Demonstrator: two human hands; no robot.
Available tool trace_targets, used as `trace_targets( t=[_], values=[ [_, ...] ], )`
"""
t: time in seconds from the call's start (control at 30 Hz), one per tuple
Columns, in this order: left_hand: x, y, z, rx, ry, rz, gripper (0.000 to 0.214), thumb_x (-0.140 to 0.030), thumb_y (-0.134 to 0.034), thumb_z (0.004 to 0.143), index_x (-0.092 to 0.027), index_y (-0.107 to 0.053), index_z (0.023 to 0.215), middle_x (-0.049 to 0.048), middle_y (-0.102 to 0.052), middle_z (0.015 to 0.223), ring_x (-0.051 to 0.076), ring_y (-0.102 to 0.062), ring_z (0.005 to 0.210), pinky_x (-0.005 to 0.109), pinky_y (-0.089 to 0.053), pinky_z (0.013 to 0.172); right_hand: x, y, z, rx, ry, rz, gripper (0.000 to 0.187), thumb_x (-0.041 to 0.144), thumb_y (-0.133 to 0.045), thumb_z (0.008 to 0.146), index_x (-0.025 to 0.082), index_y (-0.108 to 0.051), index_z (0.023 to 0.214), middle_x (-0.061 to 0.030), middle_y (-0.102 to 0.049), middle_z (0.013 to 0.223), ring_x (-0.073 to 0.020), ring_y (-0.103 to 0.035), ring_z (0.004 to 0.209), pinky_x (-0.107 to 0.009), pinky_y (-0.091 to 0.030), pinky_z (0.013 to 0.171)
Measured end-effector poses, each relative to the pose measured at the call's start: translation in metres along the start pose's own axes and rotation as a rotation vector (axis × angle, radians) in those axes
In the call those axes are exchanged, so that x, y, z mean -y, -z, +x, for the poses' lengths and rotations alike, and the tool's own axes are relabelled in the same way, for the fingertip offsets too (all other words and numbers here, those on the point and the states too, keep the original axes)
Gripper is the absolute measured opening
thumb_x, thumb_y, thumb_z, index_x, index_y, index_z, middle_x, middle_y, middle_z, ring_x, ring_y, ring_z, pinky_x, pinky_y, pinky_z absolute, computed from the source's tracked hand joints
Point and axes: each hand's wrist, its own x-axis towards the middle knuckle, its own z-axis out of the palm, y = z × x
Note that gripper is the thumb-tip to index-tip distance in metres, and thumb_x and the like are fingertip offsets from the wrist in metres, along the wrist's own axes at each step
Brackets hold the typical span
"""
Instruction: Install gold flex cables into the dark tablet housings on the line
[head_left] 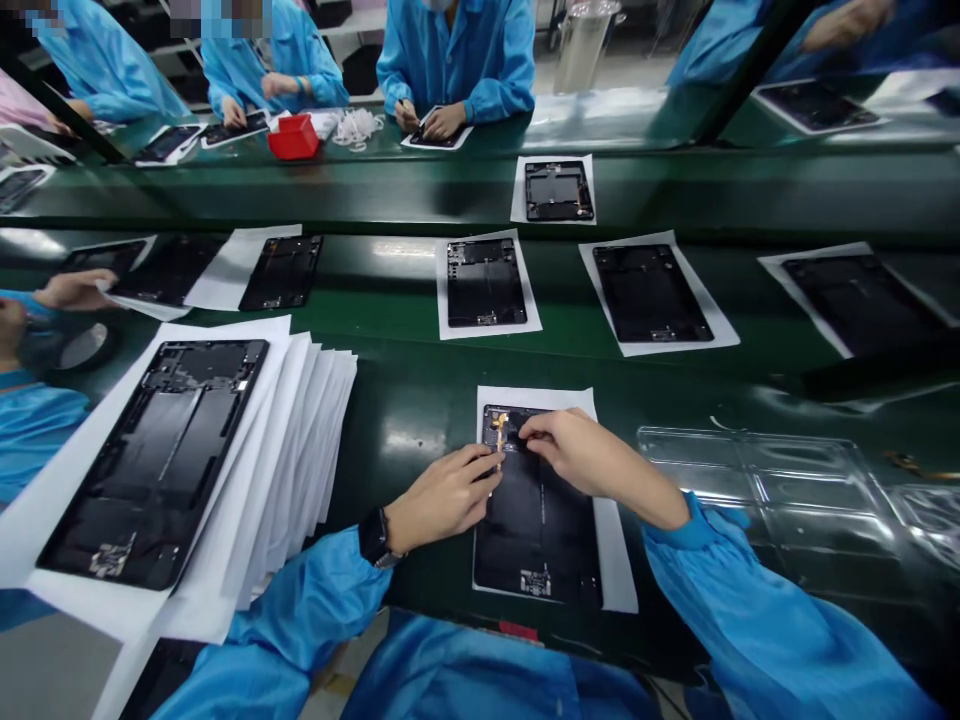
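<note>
Pinching grip from both hands, left hand (442, 497) and right hand (577, 452) seating the gold flex cable (499, 430) at twelve o'clock of the tablet shell (536, 520) mid-worktop; pressing it flat likely needs care.

Matt black tablet shell (536, 530) on white paper sheet (619, 570); glossy green bench (405, 400).

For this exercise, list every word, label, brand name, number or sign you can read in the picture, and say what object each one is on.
None can be read.
The tablet frame under the left hand and right hand has a small pale patch at its near end, too blurred to read.
The large frame on the paper stack shows no legible marks.
</note>
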Motion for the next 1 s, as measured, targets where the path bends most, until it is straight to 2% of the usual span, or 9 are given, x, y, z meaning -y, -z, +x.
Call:
trace_targets(
  t=[0.13, 0.23, 0.33, 0.43, 0.5, 0.67, 0.73, 0.9, 1.0],
  values=[
    [-0.001, 0.004, 0.0, 0.017, -0.011, -0.024, 0.025, -0.012, -0.054, 0.089, -0.014, -0.064, 0.111, 0.0116, -0.057, 0.131, 0.027, -0.046, 0.127, 0.043, -0.048, 0.102, 0.007, -0.013, -0.026, -0.065, -0.034, -0.031, 0.007, 0.026, -0.054, 0.094, 0.023, -0.059, 0.09, -0.001, -0.065, 0.074, -0.0195, -0.061, 0.069, -0.027, -0.039, 0.059],
    [0.001, 0.005, -0.001, -0.072, 0.019, -0.135, 0.026, -0.014, -0.052, 0.09, -0.016, -0.062, 0.114, 0.011, -0.059, 0.127, 0.024, -0.048, 0.127, 0.041, -0.049, 0.102, 0.017, -0.029, -0.038, -0.076, 0.029, -0.097, 0.007, 0.02, -0.048, 0.096, 0.021, -0.055, 0.096, -0.0028, -0.066, 0.082, -0.0195, -0.062, 0.07, -0.028, -0.04, 0.06],
    [0.006, 0.007, -0.003, -0.141, 0.08, -0.217, 0.051, -0.023, -0.061, 0.088, -0.015, -0.046, 0.137, 0.0149, -0.048, 0.141, 0.025, -0.041, 0.135, 0.044, -0.042, 0.11, 0.029, -0.046, -0.043, -0.049, 0.097, -0.204, 0.015, 0.012, -0.041, 0.096, 0.02, -0.054, 0.099, -0.0059, -0.068, 0.091, -0.0205, -0.064, 0.075, -0.03, -0.041, 0.063],
    [0.01, 0.006, -0.006, -0.101, 0.096, -0.22, 0.082, -0.032, -0.071, 0.083, -0.015, -0.026, 0.149, 0.0185, -0.033, 0.151, 0.029, -0.027, 0.143, 0.048, -0.033, 0.116, 0.042, -0.056, -0.041, -0.007, 0.149, -0.309, 0.018, 0.008, -0.04, 0.094, 0.019, -0.054, 0.097, -0.0069, -0.067, 0.092, -0.0211, -0.064, 0.076, -0.031, -0.04, 0.062],
    [0.011, 0.004, -0.008, -0.062, 0.095, -0.209, 0.09, -0.034, -0.074, 0.081, -0.016, -0.021, 0.151, 0.0193, -0.03, 0.153, 0.03, -0.024, 0.145, 0.051, -0.028, 0.117, 0.049, -0.06, -0.038, -0.004, 0.157, -0.352, 0.018, 0.007, -0.04, 0.094, 0.018, -0.054, 0.096, -0.0073, -0.067, 0.09, -0.0215, -0.064, 0.075, -0.031, -0.039, 0.061],
    [0.012, -0.002, -0.01, -0.04, 0.105, -0.197, 0.091, -0.036, -0.076, 0.08, -0.014, -0.022, 0.15, 0.0189, -0.029, 0.154, 0.03, -0.024, 0.145, 0.05, -0.024, 0.119, 0.058, -0.069, -0.035, -0.012, 0.153, -0.391, 0.019, 0.007, -0.039, 0.095, 0.018, -0.054, 0.091, -0.0074, -0.066, 0.086, -0.0213, -0.064, 0.074, -0.03, -0.039, 0.06],
    [0.013, -0.003, -0.01, -0.05, 0.108, -0.201, 0.092, -0.038, -0.077, 0.078, -0.014, -0.023, 0.149, 0.0193, -0.03, 0.153, 0.029, -0.025, 0.145, 0.048, -0.024, 0.119, 0.056, -0.072, -0.038, -0.043, 0.133, -0.36, 0.019, 0.009, -0.04, 0.096, 0.018, -0.055, 0.091, -0.0074, -0.067, 0.086, -0.0217, -0.065, 0.074, -0.029, -0.04, 0.061],
    [0.014, -0.006, -0.011, -0.069, 0.11, -0.203, 0.097, -0.041, -0.08, 0.074, -0.013, -0.024, 0.148, 0.0205, -0.031, 0.152, 0.03, -0.026, 0.145, 0.047, -0.023, 0.119, 0.044, -0.075, -0.048, -0.224, 0.083, -0.064, 0.015, 0.02, -0.042, 0.099, 0.02, -0.057, 0.105, -0.0064, -0.071, 0.095, -0.0207, -0.068, 0.08, -0.028, -0.046, 0.067],
    [0.015, -0.008, -0.012, -0.07, 0.106, -0.201, 0.096, -0.041, -0.079, 0.075, -0.013, -0.023, 0.148, 0.0203, -0.031, 0.153, 0.03, -0.026, 0.144, 0.047, -0.023, 0.119, 0.04, -0.08, -0.051, -0.274, 0.048, 0.022, 0.016, 0.024, -0.044, 0.099, 0.021, -0.058, 0.105, -0.0054, -0.072, 0.097, -0.02, -0.069, 0.08, -0.027, -0.048, 0.069]
  ],
)
